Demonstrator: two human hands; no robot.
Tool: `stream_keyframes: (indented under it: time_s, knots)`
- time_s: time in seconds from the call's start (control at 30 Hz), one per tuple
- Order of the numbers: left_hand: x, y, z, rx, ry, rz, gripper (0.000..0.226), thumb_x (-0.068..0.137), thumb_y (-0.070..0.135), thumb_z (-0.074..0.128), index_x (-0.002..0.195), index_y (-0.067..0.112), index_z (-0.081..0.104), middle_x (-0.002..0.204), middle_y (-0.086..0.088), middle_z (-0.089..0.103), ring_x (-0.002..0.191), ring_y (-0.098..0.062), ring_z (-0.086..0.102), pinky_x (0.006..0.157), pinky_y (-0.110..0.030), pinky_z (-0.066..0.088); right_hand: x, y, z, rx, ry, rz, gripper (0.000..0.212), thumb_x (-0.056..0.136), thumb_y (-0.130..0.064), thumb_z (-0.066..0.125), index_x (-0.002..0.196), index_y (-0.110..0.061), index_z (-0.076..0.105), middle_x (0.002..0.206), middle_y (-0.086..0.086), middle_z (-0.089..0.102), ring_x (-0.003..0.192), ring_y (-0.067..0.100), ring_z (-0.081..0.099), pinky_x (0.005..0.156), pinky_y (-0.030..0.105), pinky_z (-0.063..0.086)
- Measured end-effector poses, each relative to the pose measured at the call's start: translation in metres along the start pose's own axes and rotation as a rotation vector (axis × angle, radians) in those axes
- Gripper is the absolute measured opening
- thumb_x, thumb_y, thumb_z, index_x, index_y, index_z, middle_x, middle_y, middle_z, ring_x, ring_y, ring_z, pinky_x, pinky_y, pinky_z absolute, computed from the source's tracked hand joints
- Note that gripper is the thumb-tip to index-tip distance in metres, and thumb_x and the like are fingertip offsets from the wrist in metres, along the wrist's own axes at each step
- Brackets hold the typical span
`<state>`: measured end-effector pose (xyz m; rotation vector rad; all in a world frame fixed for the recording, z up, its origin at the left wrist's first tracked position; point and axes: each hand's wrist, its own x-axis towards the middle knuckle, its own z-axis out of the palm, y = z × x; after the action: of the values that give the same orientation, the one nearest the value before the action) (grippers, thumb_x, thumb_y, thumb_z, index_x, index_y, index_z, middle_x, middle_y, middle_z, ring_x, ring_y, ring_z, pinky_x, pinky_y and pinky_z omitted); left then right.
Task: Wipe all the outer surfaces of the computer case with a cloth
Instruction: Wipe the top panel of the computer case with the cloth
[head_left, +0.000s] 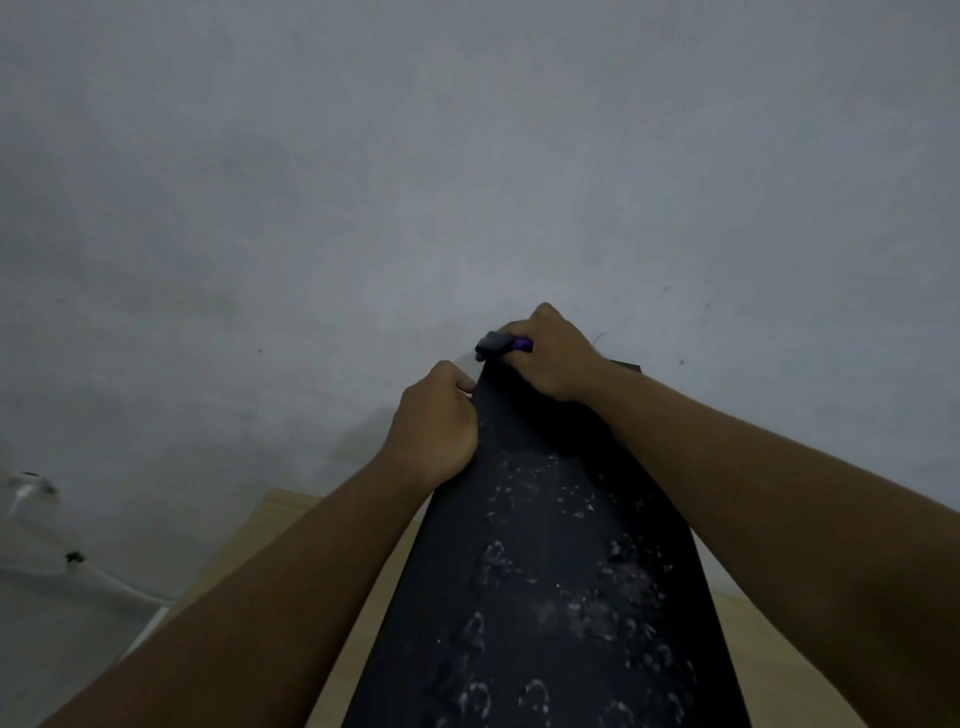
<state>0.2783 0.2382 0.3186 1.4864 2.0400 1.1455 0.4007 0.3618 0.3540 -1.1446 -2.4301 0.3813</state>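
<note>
Grey wall (467, 156) behind a wooden table (291, 519). Head view: the dusty black computer case (545, 597) runs lengthwise from me toward the table's far edge. At its far end my right hand (550, 358) clutches the cloth (493, 343); my left hand (436, 421), slightly nearer, grips its left edge.

The computer case (540, 597) rests on the table (280, 519), the cloth (492, 343) at its far end.

A plain indoor room, perhaps a home workroom, though the dim view shows little. There is a bare, scuffed grey wall (467, 156) and a pale wooden tabletop (291, 525) close to it. A loose cable (114, 584) trails beyond the tabletop's left edge, and a dusty black case (545, 597) stands on the tabletop.
</note>
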Motion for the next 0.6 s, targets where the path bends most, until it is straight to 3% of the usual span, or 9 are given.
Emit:
stream_keyframes:
  time_s: [0.17,0.23,0.37,0.5,0.6]
  knots:
    - [-0.003,-0.001,0.000,-0.093,0.036,-0.059,0.032,0.103,0.008,0.037,0.132,0.007,0.049,0.128,-0.015,0.061,0.110,-0.030,0.058,0.084,-0.035,0.045,-0.031,-0.020,-0.006,0.009,-0.013,-0.088,0.027,0.098,-0.011,0.058,0.118,-0.022,0.071,0.087,-0.022,0.033,0.077,-0.006,0.047,0.069,-0.005,0.031]
    - [-0.005,0.000,0.001,-0.116,0.061,-0.081,0.032,0.104,0.010,0.037,0.134,0.007,0.047,0.129,-0.015,0.060,0.113,-0.029,0.057,0.081,-0.031,0.039,-0.044,-0.028,-0.007,0.003,-0.021,-0.115,0.027,0.097,-0.010,0.058,0.119,-0.020,0.071,0.087,-0.021,0.034,0.076,-0.013,0.045,0.069,-0.003,0.032]
    - [-0.011,0.001,-0.001,-0.181,0.135,-0.154,0.031,0.105,0.009,0.037,0.134,0.005,0.047,0.135,-0.016,0.054,0.117,-0.028,0.053,0.080,-0.024,0.031,-0.063,-0.037,-0.004,-0.030,-0.063,-0.088,0.031,0.097,-0.016,0.059,0.126,-0.026,0.065,0.096,-0.008,0.035,0.086,0.005,0.043,0.081,0.013,0.031]
    - [-0.015,0.006,-0.002,-0.224,0.161,-0.125,0.031,0.105,0.007,0.033,0.130,0.005,0.052,0.133,-0.014,0.055,0.108,-0.021,0.050,0.081,-0.023,0.033,-0.088,-0.045,-0.005,0.006,-0.072,-0.100,0.032,0.096,-0.018,0.061,0.126,-0.028,0.066,0.094,-0.005,0.036,0.080,0.002,0.041,0.072,0.005,0.034]
    - [-0.017,0.005,-0.004,-0.327,0.114,-0.156,0.031,0.106,0.007,0.033,0.121,0.007,0.059,0.128,-0.011,0.062,0.105,-0.020,0.055,0.086,-0.027,0.043,-0.106,-0.047,-0.008,0.031,-0.073,-0.109,0.029,0.095,-0.023,0.064,0.122,-0.031,0.068,0.093,-0.006,0.038,0.081,0.003,0.043,0.071,0.007,0.035]
